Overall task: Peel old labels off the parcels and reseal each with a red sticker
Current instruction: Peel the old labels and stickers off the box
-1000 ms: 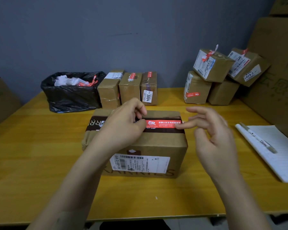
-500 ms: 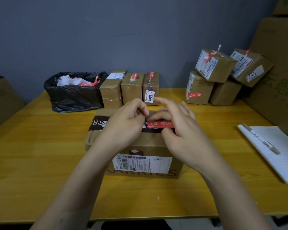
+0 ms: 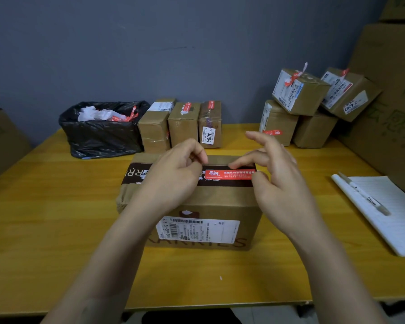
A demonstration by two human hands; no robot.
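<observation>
We record a large brown cardboard parcel [image 3: 197, 202] at the middle of the yellow wooden surface [image 3: 56, 206], with a white printed shipping label [image 3: 197, 230] on its near face and a long red rectangular sticker [image 3: 232, 174] lying flat along the dark brown tape band [image 3: 136, 175] across its top. The left hand [image 3: 171, 176] sits curled over the sticker's left end, and we cannot tell whether it pinches it. The right hand [image 3: 281, 183] is spread, its forefinger tip on the sticker's upper edge and its thumb at the right end.
</observation>
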